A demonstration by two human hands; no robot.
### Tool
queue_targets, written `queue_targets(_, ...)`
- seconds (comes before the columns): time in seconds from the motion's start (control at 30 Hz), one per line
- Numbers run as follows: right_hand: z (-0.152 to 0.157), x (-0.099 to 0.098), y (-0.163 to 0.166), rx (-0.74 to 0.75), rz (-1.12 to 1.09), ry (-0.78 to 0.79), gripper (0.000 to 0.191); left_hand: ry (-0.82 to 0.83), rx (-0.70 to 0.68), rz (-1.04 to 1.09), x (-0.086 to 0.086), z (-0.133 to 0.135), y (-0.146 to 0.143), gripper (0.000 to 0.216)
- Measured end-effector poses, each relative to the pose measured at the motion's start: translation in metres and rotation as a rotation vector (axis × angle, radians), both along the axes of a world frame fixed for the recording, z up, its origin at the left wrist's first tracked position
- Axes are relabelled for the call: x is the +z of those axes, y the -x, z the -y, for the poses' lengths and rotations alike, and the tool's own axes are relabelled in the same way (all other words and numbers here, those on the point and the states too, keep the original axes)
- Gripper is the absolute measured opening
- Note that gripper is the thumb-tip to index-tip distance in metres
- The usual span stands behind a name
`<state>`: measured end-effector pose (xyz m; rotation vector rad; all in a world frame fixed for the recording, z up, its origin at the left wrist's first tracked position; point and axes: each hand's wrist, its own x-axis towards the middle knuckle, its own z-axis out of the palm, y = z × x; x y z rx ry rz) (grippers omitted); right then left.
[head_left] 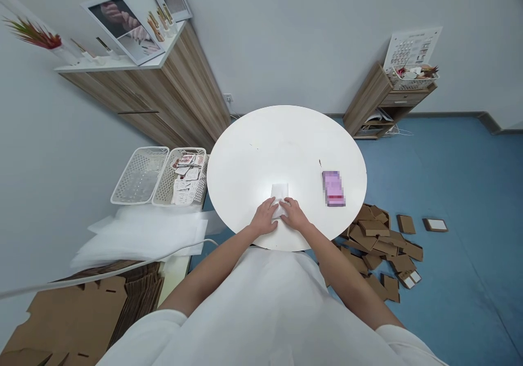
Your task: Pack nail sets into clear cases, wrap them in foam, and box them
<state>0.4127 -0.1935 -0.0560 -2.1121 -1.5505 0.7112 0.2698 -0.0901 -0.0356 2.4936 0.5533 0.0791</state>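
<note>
A small white wrapped piece (280, 190), perhaps soft foam sheet, lies flat near the front edge of the round white table (286, 137). My left hand (265, 215) rests on its left side, fingers spread and tips on the white material. From the right, my right hand (295, 214) touches it too, its fingers also apart and thumb toward me. Whatever may be inside the wrap is hidden. Farther right on the tabletop lies a purple pixelated rectangular thing (334, 188), away from both hands.
Left stand two white baskets (141, 149), one holding printed cards (188, 178). White foam sheets (143, 230) and flat cardboard (77, 311) are stacked nearer me; a cable (122, 272) crosses there. Brown boxes (373, 229) pile on the right floor. Wooden cabinets (192, 72) stand behind.
</note>
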Motion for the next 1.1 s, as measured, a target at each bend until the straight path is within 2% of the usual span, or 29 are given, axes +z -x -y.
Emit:
queue_targets(0.07,0.002,-0.001,0.000,0.028,0.010,0.002,0.060,-0.011,-0.117,-0.050,-0.002,-0.008,-0.001,0.062)
queue_targets(0.2,0.004,-0.001,0.000,0.098,0.068,0.030,0.074,-0.025,-0.166,-0.138,-0.004,-0.014,-0.004,0.065)
queue_targets(0.37,0.004,0.004,0.002,0.171,0.184,0.051,0.069,-0.075,-0.204,-0.194,0.000,-0.015,-0.007,0.061)
queue_targets(0.67,0.003,0.011,0.002,0.255,0.258,0.046,0.064,-0.091,-0.198,-0.128,0.000,-0.012,-0.007,0.058)
queue_targets(0.9,0.016,0.018,0.010,0.294,0.133,0.011,0.055,0.058,-0.241,-0.213,0.016,-0.009,0.003,0.058)
queue_targets(1.1,0.012,0.028,0.001,0.227,-0.078,0.098,0.026,0.271,-0.191,-0.273,0.024,-0.021,-0.001,0.040)
